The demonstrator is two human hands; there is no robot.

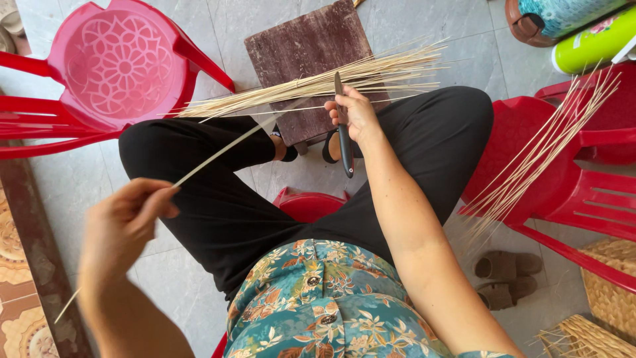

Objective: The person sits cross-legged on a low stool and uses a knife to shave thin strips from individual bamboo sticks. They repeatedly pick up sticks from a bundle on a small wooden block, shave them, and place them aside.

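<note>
1. My right hand (354,113) gripped a black-handled knife (343,129) above the wooden stool (305,46).
2. My left hand (122,222) pinched one thin bamboo strip (225,149), slanted toward the knife.
3. A bundle of strips (318,83) lay across my knees.

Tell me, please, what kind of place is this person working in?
Probably a home craft spot for weaving. Thin pale strips lie across a dark wooden stool on a tiled floor, with red plastic chairs around and woven baskets nearby.
</note>
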